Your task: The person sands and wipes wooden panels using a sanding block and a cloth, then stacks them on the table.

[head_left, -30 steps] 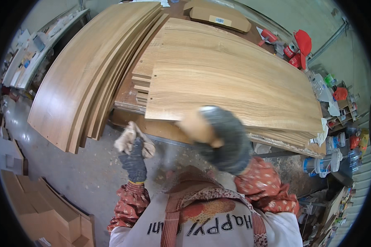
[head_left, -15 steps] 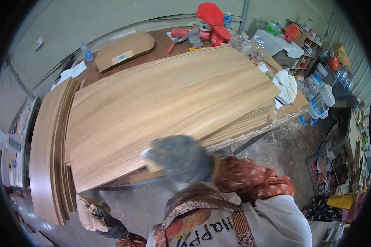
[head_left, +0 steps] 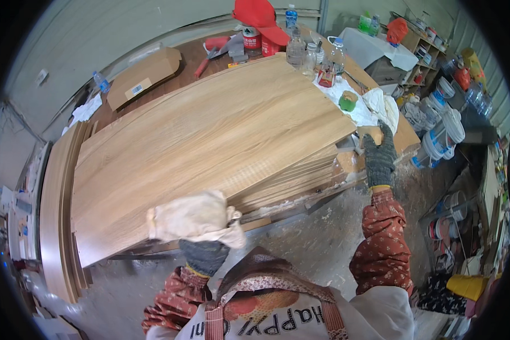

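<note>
A wide wood-grain panel [head_left: 209, 147] lies on top of a stack of boards. My left hand [head_left: 205, 256], in a dark work glove, grips a bunched cream cloth [head_left: 190, 218] over the panel's near edge; the cloth is slightly blurred. At the panel's right end my right hand [head_left: 379, 156], also gloved, is closed around a small tan piece [head_left: 371, 135], whose kind I cannot make out. Just beyond that hand lie a crumpled white cloth [head_left: 381, 107] and white paper [head_left: 361, 115]. On the paper rests a green lid-like thing [head_left: 347, 102] with tan material on it.
Clear bottles and jars [head_left: 294, 51], a small red container [head_left: 326, 76] and a red cap [head_left: 255, 14] stand behind the panel. A cardboard piece [head_left: 144, 76] lies at the back left. More boards [head_left: 56, 209] lean on the left. Plastic buckets [head_left: 439, 136] stand on the right.
My right hand has moved from the panel's near edge out to its right end. My left hand has risen from low left with the cloth, to the near edge. The view has shifted slightly.
</note>
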Motion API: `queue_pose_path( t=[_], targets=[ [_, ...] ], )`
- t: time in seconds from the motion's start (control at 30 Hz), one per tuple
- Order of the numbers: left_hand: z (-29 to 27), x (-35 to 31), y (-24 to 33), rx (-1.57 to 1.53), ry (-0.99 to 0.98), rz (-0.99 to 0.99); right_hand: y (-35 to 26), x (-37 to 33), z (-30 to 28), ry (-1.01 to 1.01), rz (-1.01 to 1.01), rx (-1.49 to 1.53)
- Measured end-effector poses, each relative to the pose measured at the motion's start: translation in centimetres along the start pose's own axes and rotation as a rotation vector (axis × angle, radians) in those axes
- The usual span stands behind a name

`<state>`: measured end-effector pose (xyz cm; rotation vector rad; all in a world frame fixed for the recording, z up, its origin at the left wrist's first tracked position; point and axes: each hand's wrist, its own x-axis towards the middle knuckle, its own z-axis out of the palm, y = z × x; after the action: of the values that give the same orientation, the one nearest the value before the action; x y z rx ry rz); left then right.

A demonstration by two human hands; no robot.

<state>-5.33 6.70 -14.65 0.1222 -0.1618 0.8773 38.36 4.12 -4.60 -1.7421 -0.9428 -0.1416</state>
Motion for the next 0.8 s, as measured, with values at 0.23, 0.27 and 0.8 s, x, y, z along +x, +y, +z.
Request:
queue_pose_path(
  t=[0.23, 0.27, 0.8],
  targets=[
    [1.9, 14.0, -10.7, -0.58, -0.653, 0.04, 3.7, 5.6, 2.7, -0.226, -0.143, 0.076],
    [-2.6, 10.6, -10.4, -0.299, 0.068, 0.123, 1.6, 5.2, 2.5, -0.213, -0.04, 0.321],
    [13.2, 4.8, -7.0, 0.329, -0.143, -0.301, -15.1, -5.2, -0.4, 0.076, -0.584, 0.103]
  ],
)
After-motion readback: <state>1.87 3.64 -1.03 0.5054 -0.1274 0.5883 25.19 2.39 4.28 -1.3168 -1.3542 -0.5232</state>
